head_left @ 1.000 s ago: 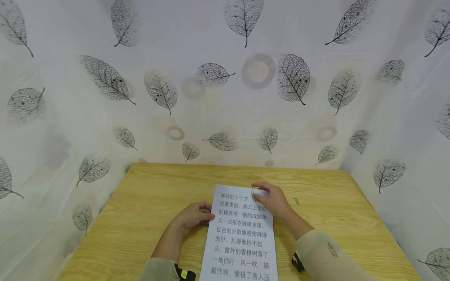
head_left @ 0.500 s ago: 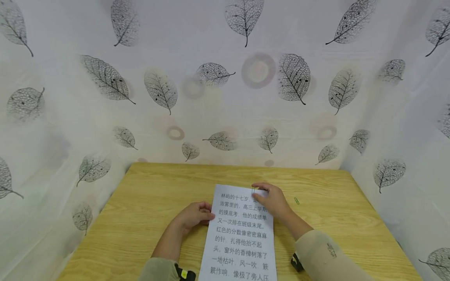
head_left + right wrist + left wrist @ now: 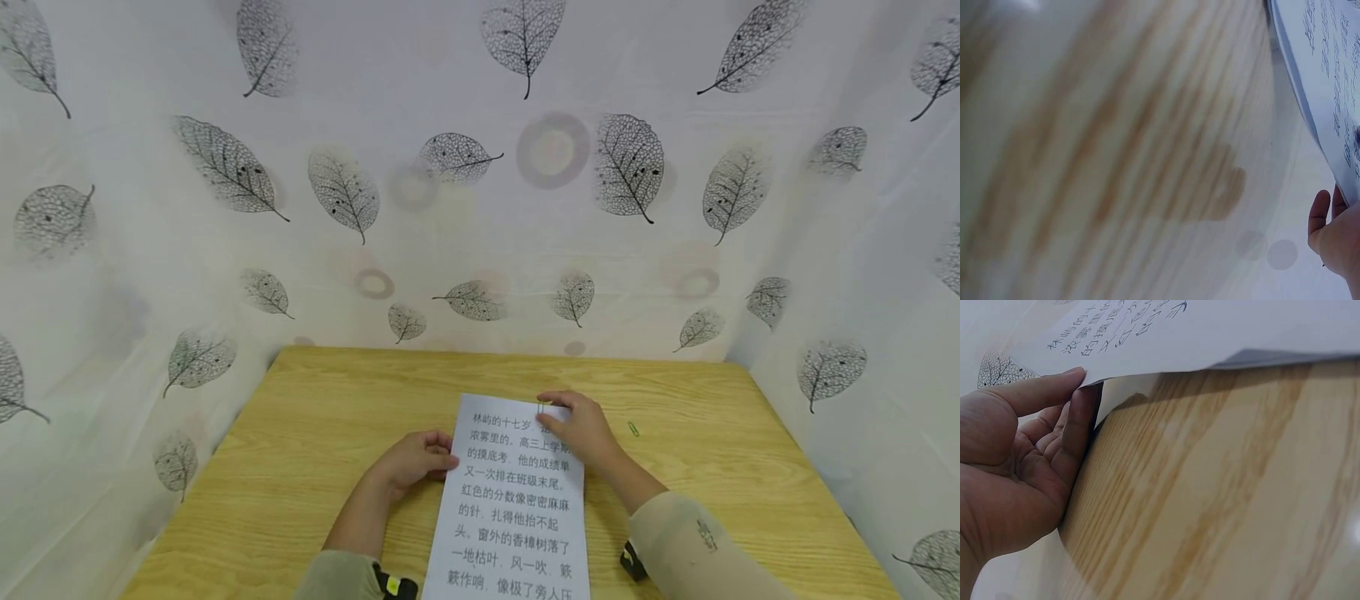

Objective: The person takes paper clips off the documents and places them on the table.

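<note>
Printed paper [image 3: 510, 508] with large Chinese characters is held tilted above the table. In the right wrist view its edge looks layered, like more than one sheet. The left hand [image 3: 412, 462] pinches the paper's left edge between thumb and index finger, with the other fingers curled beneath, as the left wrist view shows. At the top edge, toward the right corner, the right hand [image 3: 585, 425] pinches a paper clip [image 3: 540, 407] that sits at the edge of the paper. How far the clip is over the sheets is too small to tell.
A green paper clip [image 3: 633, 429] lies on the wood-grain table [image 3: 300, 433] to the right of the right hand. Leaf-patterned white sheeting [image 3: 450, 225] stands around the table's back and sides. Each wrist wears a dark strap.
The paper's lower part has shifted very slightly left. Both hands stay in nearly the same place, still gripping the paper and the clip.
</note>
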Action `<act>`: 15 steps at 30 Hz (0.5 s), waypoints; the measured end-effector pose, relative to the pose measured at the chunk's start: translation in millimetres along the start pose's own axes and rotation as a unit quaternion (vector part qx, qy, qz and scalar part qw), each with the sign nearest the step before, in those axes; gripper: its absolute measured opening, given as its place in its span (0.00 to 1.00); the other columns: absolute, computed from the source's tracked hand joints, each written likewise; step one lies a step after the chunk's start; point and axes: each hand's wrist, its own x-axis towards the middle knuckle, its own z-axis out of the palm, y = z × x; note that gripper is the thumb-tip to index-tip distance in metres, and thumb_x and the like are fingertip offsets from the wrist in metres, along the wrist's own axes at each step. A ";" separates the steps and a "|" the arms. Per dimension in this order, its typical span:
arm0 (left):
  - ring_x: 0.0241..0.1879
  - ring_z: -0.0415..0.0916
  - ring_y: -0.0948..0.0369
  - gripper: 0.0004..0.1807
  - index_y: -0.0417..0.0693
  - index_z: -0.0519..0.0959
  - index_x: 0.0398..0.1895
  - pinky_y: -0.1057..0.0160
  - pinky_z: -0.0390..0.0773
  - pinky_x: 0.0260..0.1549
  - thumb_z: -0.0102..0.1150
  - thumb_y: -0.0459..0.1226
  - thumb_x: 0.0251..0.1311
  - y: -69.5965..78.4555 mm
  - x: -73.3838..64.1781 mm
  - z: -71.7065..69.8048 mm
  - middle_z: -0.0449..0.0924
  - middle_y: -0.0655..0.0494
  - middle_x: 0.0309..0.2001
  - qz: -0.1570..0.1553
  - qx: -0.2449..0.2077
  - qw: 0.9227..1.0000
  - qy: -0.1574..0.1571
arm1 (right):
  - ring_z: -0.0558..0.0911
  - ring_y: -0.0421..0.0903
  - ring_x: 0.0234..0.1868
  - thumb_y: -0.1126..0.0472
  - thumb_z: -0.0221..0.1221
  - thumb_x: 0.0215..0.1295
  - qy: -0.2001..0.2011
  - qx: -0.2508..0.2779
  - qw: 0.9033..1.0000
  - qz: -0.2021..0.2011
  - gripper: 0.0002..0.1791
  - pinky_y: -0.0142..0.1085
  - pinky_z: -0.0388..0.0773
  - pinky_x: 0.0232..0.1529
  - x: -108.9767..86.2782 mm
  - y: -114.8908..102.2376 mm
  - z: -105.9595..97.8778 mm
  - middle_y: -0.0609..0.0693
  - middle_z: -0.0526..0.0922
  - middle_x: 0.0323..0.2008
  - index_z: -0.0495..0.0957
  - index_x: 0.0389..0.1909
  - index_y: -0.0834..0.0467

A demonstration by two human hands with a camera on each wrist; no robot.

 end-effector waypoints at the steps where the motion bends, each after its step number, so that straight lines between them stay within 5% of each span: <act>1: 0.42 0.85 0.58 0.14 0.36 0.81 0.54 0.62 0.86 0.47 0.69 0.30 0.68 0.3 -0.2 0.0 0.88 0.49 0.44 0.000 -0.001 1.000 0.000 | 0.84 0.57 0.65 0.57 0.74 0.68 0.000 0.001 1.000 0.000 0.21 0.56 0.77 0.71 -0.3 -0.7 -0.4 0.54 0.88 0.61 0.87 0.61 0.49; 15: 0.41 0.84 0.58 0.14 0.36 0.81 0.54 0.62 0.86 0.47 0.69 0.31 0.69 2.5 -2.9 0.7 0.88 0.49 0.43 0.002 0.004 1.000 0.004 | 0.82 0.58 0.70 0.59 0.72 0.70 -0.005 0.027 1.000 0.007 0.20 0.55 0.75 0.76 -2.8 -5.0 -5.2 0.53 0.89 0.61 0.87 0.61 0.55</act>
